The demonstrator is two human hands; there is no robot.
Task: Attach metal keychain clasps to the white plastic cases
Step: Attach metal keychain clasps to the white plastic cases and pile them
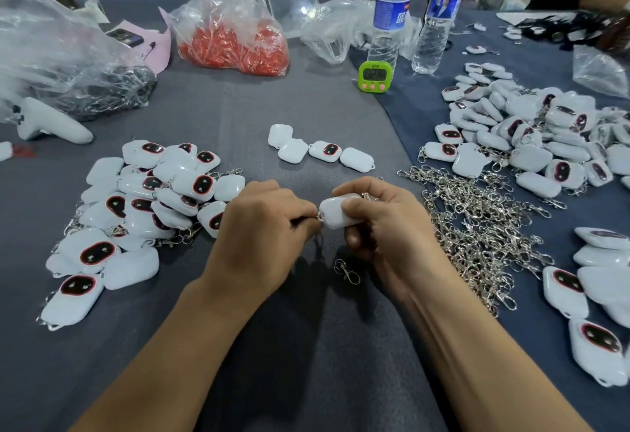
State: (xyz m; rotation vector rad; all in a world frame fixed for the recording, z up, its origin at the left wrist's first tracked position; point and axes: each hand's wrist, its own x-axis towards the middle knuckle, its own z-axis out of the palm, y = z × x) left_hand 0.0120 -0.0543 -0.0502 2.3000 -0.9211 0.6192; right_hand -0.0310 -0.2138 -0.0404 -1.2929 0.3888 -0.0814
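My right hand (381,227) grips a white plastic case (335,212) above the middle of the grey table. My left hand (262,230) pinches a metal clasp (318,219) at the case's left corner; most of the clasp is hidden by the fingers. One loose clasp (346,270) lies on the cloth just below the hands. A heap of silver clasps (477,227) spreads to the right. Cases with clasps on them are piled at the left (143,200). A short row of cases (322,150) lies beyond the hands.
A large pile of white cases (531,138) fills the right side, with more at the right edge (593,295). Behind stand two water bottles (390,15), a green timer (374,76), a bag of red parts (235,39), a bag of dark clasps (85,70) and a white controller (51,123).
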